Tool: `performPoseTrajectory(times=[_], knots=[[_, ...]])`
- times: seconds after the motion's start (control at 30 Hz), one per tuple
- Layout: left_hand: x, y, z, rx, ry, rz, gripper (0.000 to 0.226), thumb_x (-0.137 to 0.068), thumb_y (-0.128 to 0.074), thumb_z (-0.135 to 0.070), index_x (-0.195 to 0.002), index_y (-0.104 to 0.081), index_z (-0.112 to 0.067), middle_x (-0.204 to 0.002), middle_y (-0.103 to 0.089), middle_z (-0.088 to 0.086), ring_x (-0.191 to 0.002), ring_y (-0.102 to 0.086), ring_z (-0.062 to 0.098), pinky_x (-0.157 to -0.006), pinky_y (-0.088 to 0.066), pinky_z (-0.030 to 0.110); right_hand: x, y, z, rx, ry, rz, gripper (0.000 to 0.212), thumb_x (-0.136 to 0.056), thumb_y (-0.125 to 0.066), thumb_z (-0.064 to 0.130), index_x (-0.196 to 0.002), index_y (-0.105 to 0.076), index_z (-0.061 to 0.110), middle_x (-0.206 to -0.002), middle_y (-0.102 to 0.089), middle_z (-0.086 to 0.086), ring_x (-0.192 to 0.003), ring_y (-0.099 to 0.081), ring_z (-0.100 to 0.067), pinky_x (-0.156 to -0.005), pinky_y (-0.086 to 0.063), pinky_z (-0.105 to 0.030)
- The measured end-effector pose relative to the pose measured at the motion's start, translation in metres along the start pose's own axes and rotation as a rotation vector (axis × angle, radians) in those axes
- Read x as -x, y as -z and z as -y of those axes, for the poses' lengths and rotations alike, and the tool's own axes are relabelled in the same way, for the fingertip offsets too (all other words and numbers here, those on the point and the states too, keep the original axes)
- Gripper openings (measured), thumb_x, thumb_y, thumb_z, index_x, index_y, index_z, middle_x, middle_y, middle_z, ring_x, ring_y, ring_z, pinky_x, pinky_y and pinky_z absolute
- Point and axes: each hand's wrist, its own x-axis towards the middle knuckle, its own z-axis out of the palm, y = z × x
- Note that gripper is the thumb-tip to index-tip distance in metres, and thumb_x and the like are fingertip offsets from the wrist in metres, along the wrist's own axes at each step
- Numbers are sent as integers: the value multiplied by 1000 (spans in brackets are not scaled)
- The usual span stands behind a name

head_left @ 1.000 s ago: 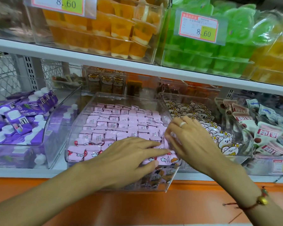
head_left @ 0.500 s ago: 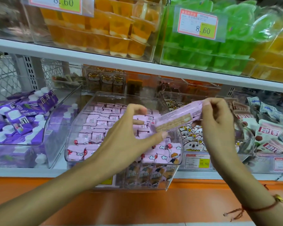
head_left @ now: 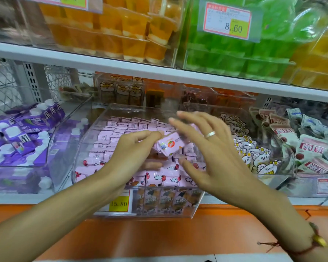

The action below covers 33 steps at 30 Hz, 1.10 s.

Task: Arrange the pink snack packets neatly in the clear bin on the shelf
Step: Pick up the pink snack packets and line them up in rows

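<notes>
Most of the sorting looks done already: the clear bin (head_left: 95, 140) on the shelf (head_left: 121, 61) is nearly full, and the pink snack packets (head_left: 125, 127) in its back half stand in tidy, overlapping rows, while those along the front wall lie flatter and look a little looser. One loose pink packet (head_left: 169, 145) is still out of line, held just above the middle of the pile. The left hand (head_left: 133, 157) pinches it at its left end, thumb and curled fingers closed on the wrapper. The right hand (head_left: 208, 148) hovers just beside and partly over it with fingers spread and relaxed, grasping nothing as far as can be seen, though its thumb is near the packets below; a ring shows on one finger. Judging from this, what remains is to slot the held packet into a row and perhaps straighten the front ones. To the left sits a bin of purple cartons (head_left: 21, 127); to the right, a bin of cartoon-print packets (head_left: 252, 156)
</notes>
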Motion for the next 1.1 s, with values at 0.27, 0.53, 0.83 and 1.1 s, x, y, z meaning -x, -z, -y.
performPoseTrajectory(times=[0.27,0.53,0.83,1.1], knots=[[-1,-4,10,-345,-194,50,24,-98,-44,-35,-99,-67,-30,-100,-69,-11,-85,-66,6,-76,-55,26,-3,8,-21,-667,-398,-256,18,-82,-70,23,-100,-68,22,-91,-68,10,-86,-62,-8,-74,-48,-19],[7,-10,31,-1156,-609,391,43,-100,-33,-43,-143,-29,-40,-145,-35,-23,-127,-26,-7,-99,-18,13,-1,-4,-34,-1129,-636,-291,56,-75,-69,29,-125,-46,19,-86,-71,6,-81,-70,-7,-68,-53,-14],[3,-5,24,-1171,-631,468,39,-96,-39,-51,-133,-44,-42,-134,-45,-26,-120,-34,-8,-97,-30,18,2,-5,-27,-523,-347,-101,42,-85,-68,23,-117,-44,34,-96,-61,16,-75,-65,-6,-69,-54,-30],[5,1,21,-1153,-629,406,33,-96,-42,-45,-129,-49,-45,-123,-53,-27,-111,-40,-8,-88,-37,19,4,13,-38,-59,-248,71,36,-70,-80,32,-104,-67,29,-103,-51,10,-101,-46,-5,-81,-36,-20]])
